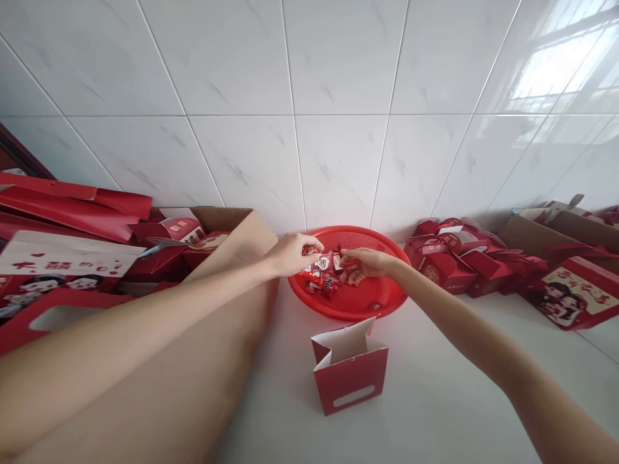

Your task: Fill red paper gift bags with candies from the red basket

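Both hands reach into a round red plastic basket [355, 312] by the tiled wall. My left hand [291, 255] is over its left side, fingers curled on red-wrapped candies [326, 265]. Across from it, my right hand [370, 262] has its fingers bent around a few more of the small red packets. Several loose candies lie beneath the hands, and one small packet sits apart near the basket's front right. Just in front of the basket a red paper gift box [353, 380] stands upright with its top open and an oval cut-out in its front.
A large cardboard carton [242, 270] at the left holds red boxes and printed gift bags [72, 264]. Filled-looking red boxes [449, 258] are heaped right of the basket. Farther right are another carton [525, 232] and a printed red box [575, 293].
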Demonstrator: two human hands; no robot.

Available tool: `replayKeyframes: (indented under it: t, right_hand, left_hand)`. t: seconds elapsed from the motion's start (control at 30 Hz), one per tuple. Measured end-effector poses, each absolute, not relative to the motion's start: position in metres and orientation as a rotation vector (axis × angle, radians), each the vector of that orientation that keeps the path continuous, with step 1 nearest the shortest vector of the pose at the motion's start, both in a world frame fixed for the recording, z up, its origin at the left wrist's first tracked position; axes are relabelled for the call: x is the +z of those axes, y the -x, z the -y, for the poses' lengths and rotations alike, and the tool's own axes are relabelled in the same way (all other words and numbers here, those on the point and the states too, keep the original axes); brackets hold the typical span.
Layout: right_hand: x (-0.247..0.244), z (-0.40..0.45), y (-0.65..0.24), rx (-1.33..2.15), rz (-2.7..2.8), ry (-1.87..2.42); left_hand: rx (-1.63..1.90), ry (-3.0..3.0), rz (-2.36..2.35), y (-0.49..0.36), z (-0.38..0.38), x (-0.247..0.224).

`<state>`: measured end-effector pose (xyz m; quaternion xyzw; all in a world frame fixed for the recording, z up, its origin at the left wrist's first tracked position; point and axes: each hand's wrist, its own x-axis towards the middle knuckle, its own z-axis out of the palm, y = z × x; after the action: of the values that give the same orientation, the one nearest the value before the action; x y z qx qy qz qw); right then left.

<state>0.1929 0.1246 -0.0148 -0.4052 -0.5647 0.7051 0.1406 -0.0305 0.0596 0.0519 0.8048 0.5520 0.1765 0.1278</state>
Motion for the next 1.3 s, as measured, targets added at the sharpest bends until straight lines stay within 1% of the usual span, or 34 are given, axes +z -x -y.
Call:
replayKeyframes:
  t: [0.1, 0.23, 0.53, 0.77, 0.97, 1.3]
  right_hand:
    - [-0.015, -0.118, -0.201, 2.103, 1.484, 1.017]
    - [-0.014, -0.101, -0.209, 2.038, 1.448, 0.874]
    - [0.000, -0.058, -0.212, 1.580, 1.287, 0.770]
    - [0.013, -0.017, -0.213, 1.332, 1.455, 0.886]
    - [0.026, 0.006, -0.227, 1.251, 1.628, 0.756]
    - [0.033, 0.037, -0.237, 1.017, 1.746, 0.810]
  left_hand:
    - [0.516, -2.333, -1.605, 0.031, -0.060, 0.052]
    - [0.543, -2.309, -1.565, 0.033, -0.063, 0.049]
    - [0.747, -2.127, -1.282, 0.025, -0.059, 0.053]
    - [0.919, -1.918, -1.024, 0.006, -0.026, 0.075]
    - [0.820, -1.966, -0.926, -0.002, -0.003, 0.079]
    - [0.792, -2.002, -0.850, -0.012, 0.018, 0.083]
